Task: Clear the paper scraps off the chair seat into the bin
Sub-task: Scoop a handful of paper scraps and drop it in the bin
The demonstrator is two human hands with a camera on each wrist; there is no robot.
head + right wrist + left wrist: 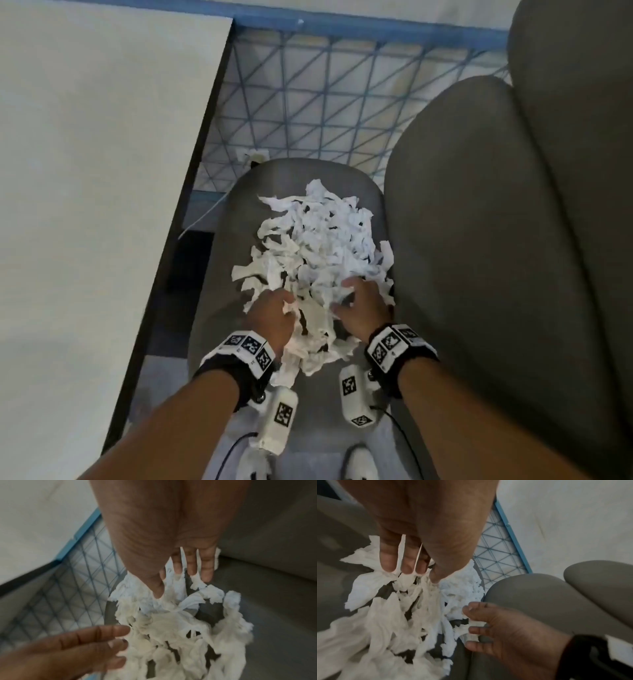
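Note:
A heap of torn white paper scraps (pixel 318 246) covers the grey chair seat (pixel 291 171). Both hands are at its near end. My left hand (pixel 270 311) presses in from the left, and strips stick up between its fingers (pixel 388 561). In the right wrist view the left hand's fingers (pixel 102 631) lie fairly straight against the paper (pixel 171 628). My right hand (pixel 359 298) has its fingers (pixel 205 568) spread and pushed down into the scraps (pixel 385 615) on the right side. A blue wire-mesh bin (pixel 308 102) stands just beyond the seat's far edge.
A white tabletop (pixel 85 171) with a dark edge runs along the left. Large grey cushions (pixel 479 240) rise close on the right of the seat. A wall socket and white cable (pixel 253 156) lie past the seat. White shoes (pixel 359 462) show at the bottom.

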